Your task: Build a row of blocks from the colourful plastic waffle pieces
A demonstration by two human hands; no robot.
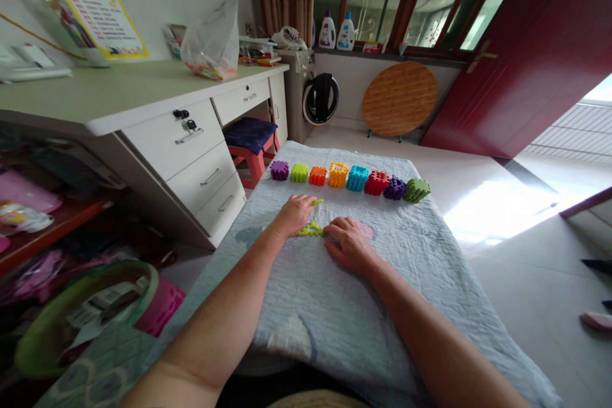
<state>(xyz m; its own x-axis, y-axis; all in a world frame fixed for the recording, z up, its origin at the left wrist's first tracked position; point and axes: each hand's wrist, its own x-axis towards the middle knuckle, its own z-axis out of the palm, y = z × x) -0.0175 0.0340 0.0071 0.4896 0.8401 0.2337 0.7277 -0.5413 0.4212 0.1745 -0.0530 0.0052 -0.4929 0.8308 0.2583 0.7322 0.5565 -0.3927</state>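
Observation:
Both my hands rest on a pale blue quilted cloth [335, 306] over a low surface. My left hand [294, 213] has its fingers curled on yellow-green flat plastic pieces [310, 228]; one piece pokes out by the fingertips. My right hand [349, 242] presses fingers down on the same pieces from the right. Beyond the hands stands a row of several plastic lattice cubes: purple [279, 170], lime [299, 173], orange [318, 175], yellow [338, 174], blue [357, 178], red [377, 183], dark purple [395, 189], green [416, 190].
A white desk with drawers [191, 146] stands at the left, with a plastic bag [213, 41] on top and a red stool [251, 153] under it. A green basket [86, 319] sits at lower left. A round wooden tabletop [399, 99] leans on the far wall.

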